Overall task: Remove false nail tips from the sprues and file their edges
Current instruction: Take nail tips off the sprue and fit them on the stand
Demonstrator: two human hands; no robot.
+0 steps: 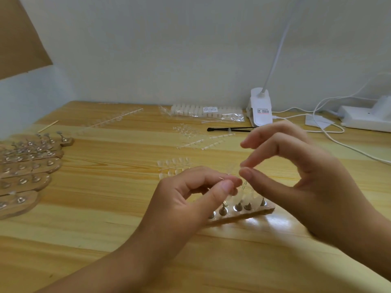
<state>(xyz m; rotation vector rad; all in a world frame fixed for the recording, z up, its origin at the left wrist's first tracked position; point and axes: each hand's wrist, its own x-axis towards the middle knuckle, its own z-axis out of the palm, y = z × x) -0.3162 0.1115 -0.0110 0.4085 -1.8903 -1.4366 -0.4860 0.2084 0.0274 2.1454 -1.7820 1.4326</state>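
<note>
Pinched between thumb and forefinger of the left hand [190, 193], a clear sprue of nail tips [232, 168] is held just above the pale wooden table [105, 225]; its upper end is nipped by the thumb and forefinger of the right hand [306, 182]. A white wall [169, 49] is seen behind. Stacked peg boards [27, 166] are laid at the left edge. A plastic bag [203, 112] packed with white tips is placed at the back edge. A single peg strip [243, 211] is set directly under the grip.
</note>
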